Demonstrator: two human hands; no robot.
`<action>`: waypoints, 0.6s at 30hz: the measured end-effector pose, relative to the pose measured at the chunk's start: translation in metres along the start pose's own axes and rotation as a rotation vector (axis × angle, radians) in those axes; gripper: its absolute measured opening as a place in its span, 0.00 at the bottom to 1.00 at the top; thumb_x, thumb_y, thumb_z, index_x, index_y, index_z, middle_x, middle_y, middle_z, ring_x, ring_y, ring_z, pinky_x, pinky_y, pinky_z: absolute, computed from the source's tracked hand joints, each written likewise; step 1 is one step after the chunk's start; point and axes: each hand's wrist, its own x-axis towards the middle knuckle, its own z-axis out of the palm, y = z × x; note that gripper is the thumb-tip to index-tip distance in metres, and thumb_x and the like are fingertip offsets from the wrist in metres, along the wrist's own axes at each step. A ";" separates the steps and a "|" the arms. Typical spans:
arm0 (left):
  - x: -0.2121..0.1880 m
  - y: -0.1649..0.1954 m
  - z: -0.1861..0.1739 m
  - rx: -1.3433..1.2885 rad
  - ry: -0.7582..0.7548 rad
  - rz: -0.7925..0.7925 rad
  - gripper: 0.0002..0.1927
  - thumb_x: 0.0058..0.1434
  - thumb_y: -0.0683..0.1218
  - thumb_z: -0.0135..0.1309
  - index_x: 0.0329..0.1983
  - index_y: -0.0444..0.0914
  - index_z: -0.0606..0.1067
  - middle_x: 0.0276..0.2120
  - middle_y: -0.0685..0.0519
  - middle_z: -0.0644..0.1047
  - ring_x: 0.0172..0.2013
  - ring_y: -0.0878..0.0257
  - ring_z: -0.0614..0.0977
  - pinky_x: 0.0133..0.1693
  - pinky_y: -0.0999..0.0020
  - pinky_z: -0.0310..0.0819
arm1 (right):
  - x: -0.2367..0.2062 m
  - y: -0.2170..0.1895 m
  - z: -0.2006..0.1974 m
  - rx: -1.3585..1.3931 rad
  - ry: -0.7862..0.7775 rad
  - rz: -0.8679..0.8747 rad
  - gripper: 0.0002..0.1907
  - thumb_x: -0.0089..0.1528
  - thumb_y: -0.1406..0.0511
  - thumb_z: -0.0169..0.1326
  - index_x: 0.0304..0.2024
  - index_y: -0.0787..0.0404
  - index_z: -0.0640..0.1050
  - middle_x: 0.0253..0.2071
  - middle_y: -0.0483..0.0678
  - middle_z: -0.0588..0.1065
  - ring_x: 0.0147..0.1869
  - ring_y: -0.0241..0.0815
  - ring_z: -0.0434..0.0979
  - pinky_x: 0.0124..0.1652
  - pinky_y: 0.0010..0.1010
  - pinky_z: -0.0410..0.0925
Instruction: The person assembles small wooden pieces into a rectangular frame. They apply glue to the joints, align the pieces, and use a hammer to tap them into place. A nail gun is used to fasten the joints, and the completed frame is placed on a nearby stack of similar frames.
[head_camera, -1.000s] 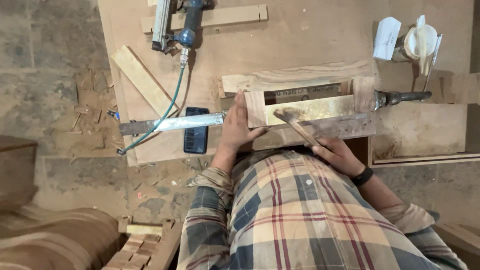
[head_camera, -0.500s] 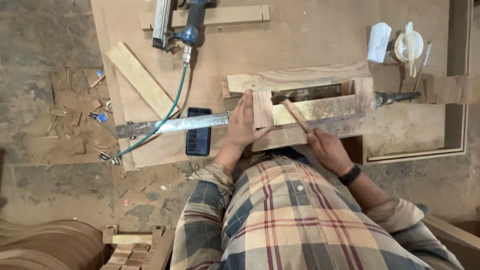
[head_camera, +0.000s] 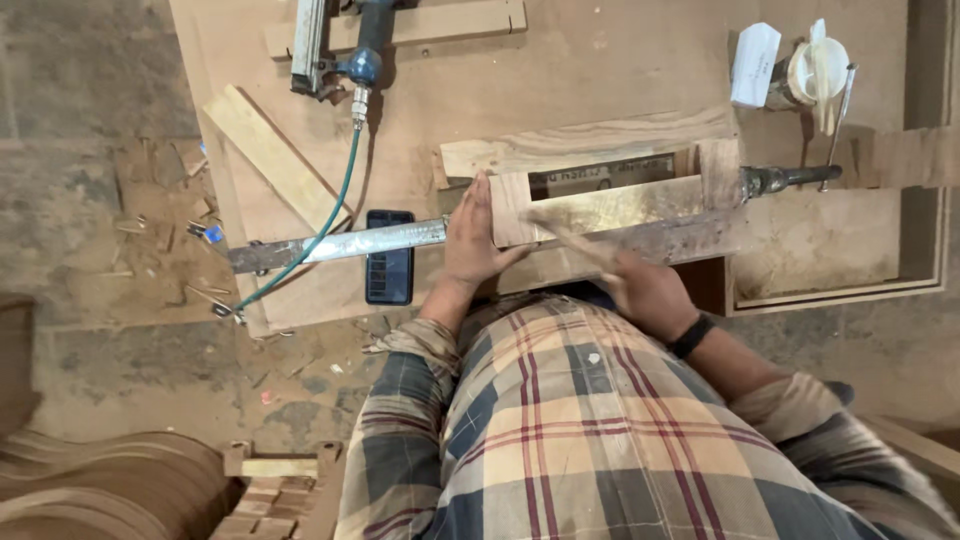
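Note:
My left hand (head_camera: 472, 238) lies flat with fingers together against the left end of a small wooden frame (head_camera: 610, 205) on a plywood work board (head_camera: 600, 70). Just below the frame, my right hand (head_camera: 645, 292), with a black band on the wrist, is closed around a wooden handle (head_camera: 568, 236). The handle slants up to the left across the frame's front and is blurred by motion; its head is not visible. A long metal bar clamp (head_camera: 340, 243) runs along the frame, with its dark screw handle (head_camera: 790, 179) sticking out on the right.
A dark phone (head_camera: 389, 257) lies under the clamp bar. An air nailer (head_camera: 335, 45) with a green hose (head_camera: 325, 225) sits at the top left beside a loose wood strip (head_camera: 270, 155). A white box (head_camera: 755, 52) and white cup (head_camera: 815, 70) stand top right. Curved wood pieces (head_camera: 100, 490) are stacked bottom left.
My right hand has shifted slightly left and toward the frame with the wooden handle, which is now blurred. My left hand stays on the frame's end. The view has drifted.

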 end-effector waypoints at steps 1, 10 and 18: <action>0.001 0.000 -0.002 -0.007 -0.003 0.016 0.66 0.44 0.60 0.74 0.75 0.27 0.50 0.69 0.30 0.63 0.68 0.36 0.68 0.68 0.50 0.63 | -0.004 0.003 0.002 -0.051 -0.064 0.042 0.18 0.66 0.53 0.45 0.41 0.62 0.73 0.30 0.62 0.76 0.33 0.66 0.77 0.32 0.53 0.69; 0.000 -0.002 -0.012 0.035 -0.098 0.066 0.65 0.48 0.60 0.72 0.76 0.26 0.48 0.70 0.29 0.62 0.69 0.34 0.67 0.68 0.50 0.63 | -0.044 0.015 -0.005 0.067 -0.054 0.171 0.20 0.68 0.51 0.46 0.41 0.61 0.74 0.28 0.63 0.75 0.35 0.65 0.77 0.34 0.52 0.68; 0.003 0.007 -0.016 0.156 -0.125 0.043 0.61 0.53 0.60 0.70 0.76 0.26 0.50 0.71 0.30 0.62 0.68 0.37 0.69 0.67 0.52 0.66 | 0.002 -0.007 0.000 -0.219 -0.325 0.149 0.23 0.67 0.48 0.47 0.48 0.60 0.72 0.28 0.60 0.77 0.34 0.62 0.80 0.33 0.50 0.71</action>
